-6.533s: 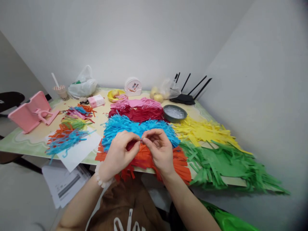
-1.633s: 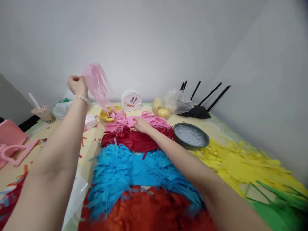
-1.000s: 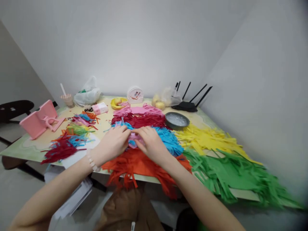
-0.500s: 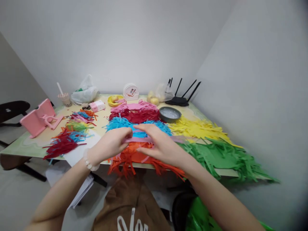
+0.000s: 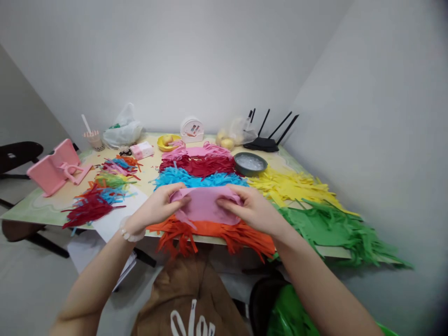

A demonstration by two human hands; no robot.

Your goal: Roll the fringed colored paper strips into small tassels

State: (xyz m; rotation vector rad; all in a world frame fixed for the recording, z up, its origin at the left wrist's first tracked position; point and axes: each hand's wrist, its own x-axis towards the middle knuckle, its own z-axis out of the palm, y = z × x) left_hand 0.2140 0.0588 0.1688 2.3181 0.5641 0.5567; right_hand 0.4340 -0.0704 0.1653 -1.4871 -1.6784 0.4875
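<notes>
Between my two hands stretches a sheet of pink tissue paper (image 5: 205, 205). My left hand (image 5: 161, 204) pinches its left edge, and my right hand (image 5: 250, 207) grips its right edge. Below it, along the table's near edge, lies an orange fringed paper piece (image 5: 213, 229) with strips hanging over. Just beyond my fingers is a blue fringed piece (image 5: 196, 177), then a dark red one (image 5: 199, 166) and a pink one (image 5: 196, 151). To the right of my right hand are a yellow fringed piece (image 5: 290, 189) and a green one (image 5: 325, 228).
A grey bowl (image 5: 250, 164) stands right of the dark red fringe. Behind it sits a black router (image 5: 262, 144) with antennas. At left are a pink stand (image 5: 52, 170), a striped cup (image 5: 94, 140), a plastic bag (image 5: 123, 133) and mixed paper strips (image 5: 93, 205).
The pink paper, earlier seen as a thin strip between my hands, now shows as a broad face. My right hand, previously spread, has closed on its edge.
</notes>
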